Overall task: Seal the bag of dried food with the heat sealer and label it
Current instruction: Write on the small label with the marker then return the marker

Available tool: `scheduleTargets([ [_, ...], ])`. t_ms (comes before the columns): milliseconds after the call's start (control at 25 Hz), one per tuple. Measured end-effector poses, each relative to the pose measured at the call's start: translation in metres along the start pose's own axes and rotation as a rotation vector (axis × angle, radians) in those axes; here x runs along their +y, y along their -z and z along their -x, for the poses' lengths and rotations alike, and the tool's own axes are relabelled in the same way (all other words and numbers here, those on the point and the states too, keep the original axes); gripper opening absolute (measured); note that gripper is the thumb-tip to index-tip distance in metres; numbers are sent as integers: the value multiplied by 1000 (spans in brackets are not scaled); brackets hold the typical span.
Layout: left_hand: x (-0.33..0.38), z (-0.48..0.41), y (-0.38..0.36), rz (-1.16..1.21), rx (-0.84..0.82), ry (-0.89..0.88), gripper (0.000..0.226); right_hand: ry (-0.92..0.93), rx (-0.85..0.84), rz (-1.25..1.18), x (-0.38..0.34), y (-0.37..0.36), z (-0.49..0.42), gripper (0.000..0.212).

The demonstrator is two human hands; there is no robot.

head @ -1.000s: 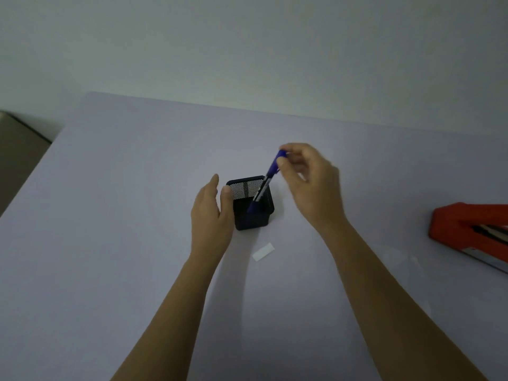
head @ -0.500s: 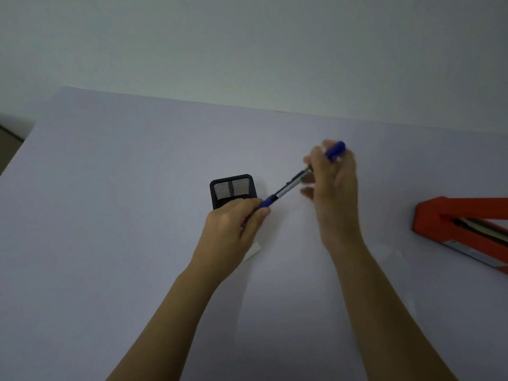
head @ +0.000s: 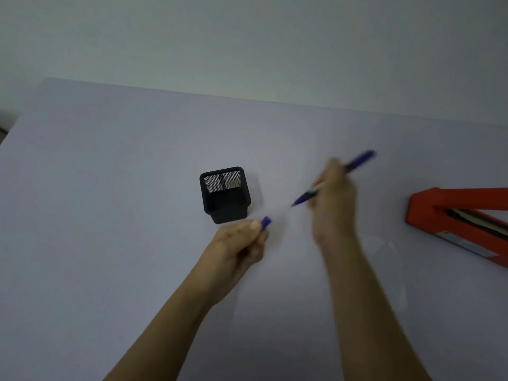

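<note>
My right hand grips a blue pen, uncapped, its tip pointing down-left above the table; both are motion-blurred. My left hand is closed on the blue pen cap, just in front of the black mesh pen holder. The red heat sealer lies at the right edge with its arm raised. A clear plastic bag lies faintly visible on the table right of my right forearm. The white label is hidden.
The pale lavender table stretches wide to the left and back, ending at a plain wall. Its left edge drops off near the frame's left side.
The pen came out of the mesh holder. My left hand took hold of its cap and pulled it off; the hands have moved apart, the right one with the pen moving right.
</note>
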State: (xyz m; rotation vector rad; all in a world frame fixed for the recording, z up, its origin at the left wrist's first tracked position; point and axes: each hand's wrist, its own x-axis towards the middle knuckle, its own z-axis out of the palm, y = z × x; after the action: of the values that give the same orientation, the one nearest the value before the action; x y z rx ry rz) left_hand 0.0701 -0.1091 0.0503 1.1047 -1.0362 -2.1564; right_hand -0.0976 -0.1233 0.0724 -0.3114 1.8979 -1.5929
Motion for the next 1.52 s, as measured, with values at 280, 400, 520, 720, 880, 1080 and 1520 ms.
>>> scheduleTargets([
  [280,-22,36,81,-520,507,-2,17,285,-253,6,-20,30,-11,35],
  [400,-30,34,99,-951,616,-74,17,222,-273,-54,20,29,10,28],
  [520,-43,28,116,-1232,585,-150,5,197,-317,-8,55,26,31,23],
  [720,-56,20,129,-1290,516,-167,11,216,-402,168,87,12,51,37],
  [880,-51,30,116,-1190,641,-185,47,224,-396,162,92,8,52,38],
  [1080,-72,20,82,-1339,381,-557,27,138,-401,115,98,-4,53,31],
  [1520,-104,-29,79,-1329,347,-520,24,165,-371,148,115,-6,54,28],
])
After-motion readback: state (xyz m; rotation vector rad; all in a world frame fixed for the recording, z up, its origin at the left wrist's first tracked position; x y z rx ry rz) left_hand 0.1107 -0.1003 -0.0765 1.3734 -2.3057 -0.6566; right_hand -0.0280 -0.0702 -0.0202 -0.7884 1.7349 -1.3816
